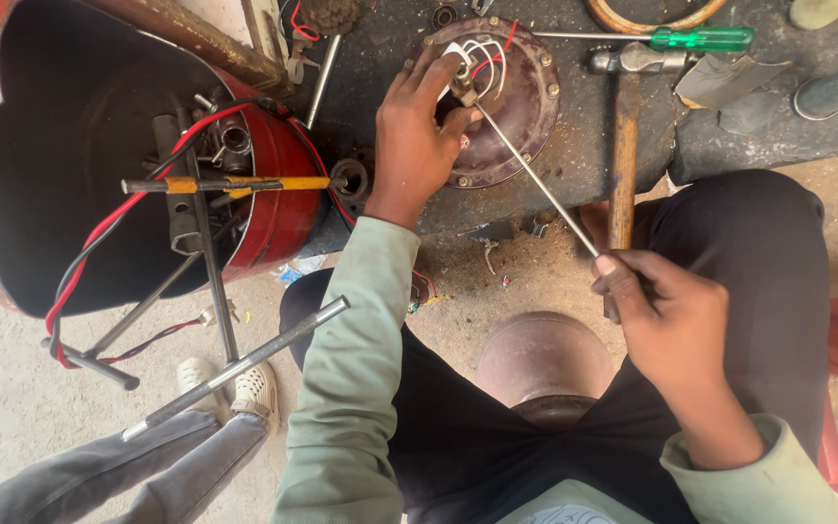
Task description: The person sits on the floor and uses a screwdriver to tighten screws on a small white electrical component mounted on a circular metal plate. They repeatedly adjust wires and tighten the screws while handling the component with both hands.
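A dark, grimy workbench carries the things. On it lie a round maroon cover plate, a wooden-handled hammer and a green-handled screwdriver (near the far edge).

Both arms reached forward, sleeves to the wrists.
The left hand pinched with curled fingers; the right hand was fisted nearer the body.

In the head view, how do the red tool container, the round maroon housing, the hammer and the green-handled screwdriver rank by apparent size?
1. Red tool container, clearly largest.
2. Round maroon housing.
3. Hammer.
4. Green-handled screwdriver.
Hammer and screwdriver look similar in length; that order is unsure.
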